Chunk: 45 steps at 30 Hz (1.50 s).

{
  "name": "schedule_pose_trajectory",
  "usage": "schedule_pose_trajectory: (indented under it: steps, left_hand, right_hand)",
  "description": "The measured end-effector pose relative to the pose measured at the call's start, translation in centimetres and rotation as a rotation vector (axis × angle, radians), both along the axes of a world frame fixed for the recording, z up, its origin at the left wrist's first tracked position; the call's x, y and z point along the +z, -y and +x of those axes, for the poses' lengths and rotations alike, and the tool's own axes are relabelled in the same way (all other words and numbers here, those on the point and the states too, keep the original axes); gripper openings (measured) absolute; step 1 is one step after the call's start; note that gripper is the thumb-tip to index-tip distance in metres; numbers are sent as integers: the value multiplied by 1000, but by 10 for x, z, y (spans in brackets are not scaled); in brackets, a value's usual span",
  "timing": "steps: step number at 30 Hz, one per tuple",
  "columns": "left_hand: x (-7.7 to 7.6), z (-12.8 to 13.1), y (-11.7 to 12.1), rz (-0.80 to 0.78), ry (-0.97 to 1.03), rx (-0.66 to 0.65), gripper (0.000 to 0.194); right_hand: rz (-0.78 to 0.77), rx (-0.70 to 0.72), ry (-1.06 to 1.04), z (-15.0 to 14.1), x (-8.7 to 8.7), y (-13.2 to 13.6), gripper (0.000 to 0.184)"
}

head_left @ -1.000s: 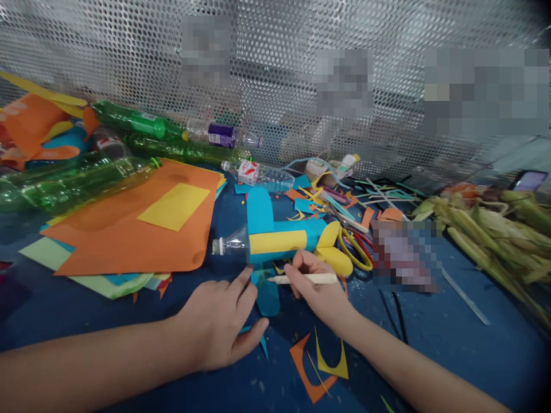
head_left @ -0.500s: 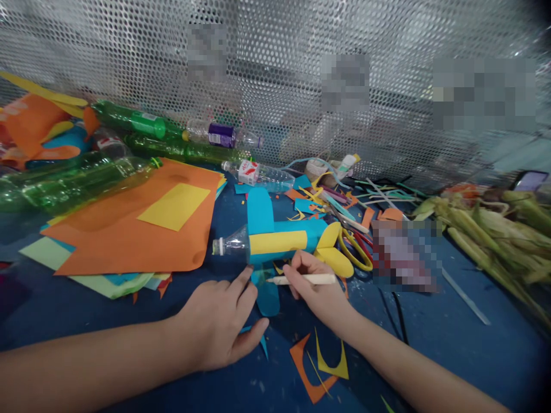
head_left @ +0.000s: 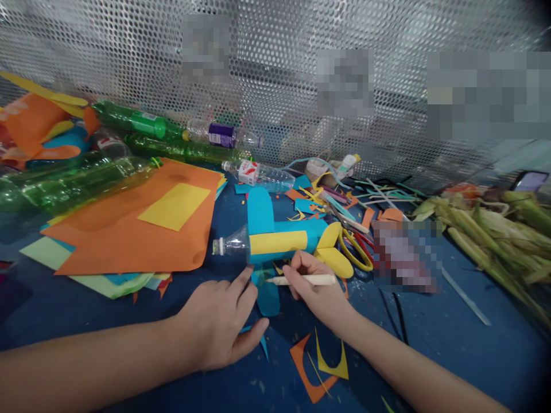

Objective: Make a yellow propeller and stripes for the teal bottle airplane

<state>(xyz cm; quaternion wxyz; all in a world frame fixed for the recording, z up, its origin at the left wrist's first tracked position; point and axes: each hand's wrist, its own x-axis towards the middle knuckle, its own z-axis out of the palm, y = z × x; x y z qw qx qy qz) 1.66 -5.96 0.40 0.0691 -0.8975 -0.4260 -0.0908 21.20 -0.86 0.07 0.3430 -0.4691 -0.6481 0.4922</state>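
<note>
A clear plastic bottle wrapped in blue paper with a yellow strip (head_left: 279,242) lies on its side, neck to the left. One blue paper wing (head_left: 260,209) sticks out from its far side and another blue wing (head_left: 268,301) from its near side. Yellow paper tail pieces (head_left: 334,261) are at its right end. My right hand (head_left: 316,281) pinches a pale marker-like pen (head_left: 321,279), its tip at the near wing. My left hand (head_left: 221,321) rests with fingers apart, index fingertip by the near wing's base and the bottle's edge.
Orange sheets (head_left: 142,229) lie stacked at the left under a yellow sheet (head_left: 175,205). Green bottles (head_left: 94,180) lie behind. Yellow-handled scissors (head_left: 355,249), paper scraps (head_left: 316,396) and corn husks (head_left: 495,229) surround the work. A perforated metal panel (head_left: 275,74) rises at the back.
</note>
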Motion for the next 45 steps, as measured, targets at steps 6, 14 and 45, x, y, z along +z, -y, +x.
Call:
schedule_pose_trajectory:
  steps: [6, 14, 45]
  left_hand:
    - [-1, 0, 0, 17, -4, -1, 45]
    - [0, 0, 1, -1, -6, 7, 46]
    - [-2, 0, 1, 0, 6, 6, 48]
  right_hand:
    - [5, -17, 5, 0, 0, 1, 27]
    - [22, -67, 16, -1, 2, -1, 27]
    - [40, -74, 15, 0, 2, -1, 27]
